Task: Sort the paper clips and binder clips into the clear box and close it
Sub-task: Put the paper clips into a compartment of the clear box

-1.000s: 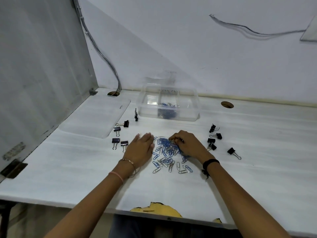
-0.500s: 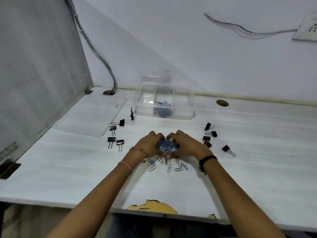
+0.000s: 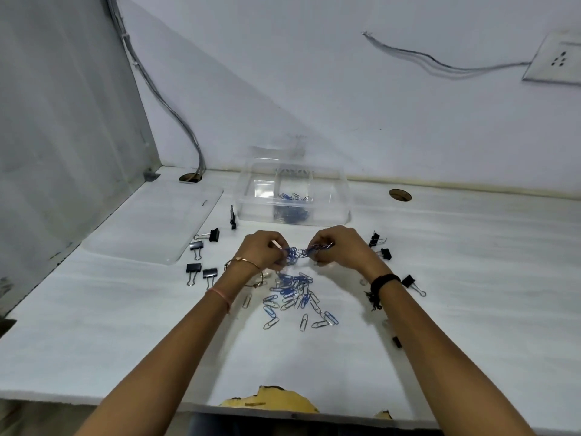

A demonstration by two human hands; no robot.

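Blue wire paper clips (image 3: pixel 290 253) hung in small bunches pinched by the left hand (image 3: pixel 262 250) and the right hand (image 3: pixel 342 248), held side by side just beyond a loose heap of clips (image 3: pixel 292 291) at mid-desk. The clear plastic box (image 3: pixel 333 202) stood open near the rear edge of the white desk (image 3: pixel 125 325), with some clips inside. Black binder clips (image 3: pixel 201 270) lay scattered on either side of the hands.

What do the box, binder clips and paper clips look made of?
The clear rectangular box looks like glossy transparent plastic: contents show through. The black binder clips seem painted metal with bare wire handles. The blue and silver paper clips look like bent wire, the blue probably coated.
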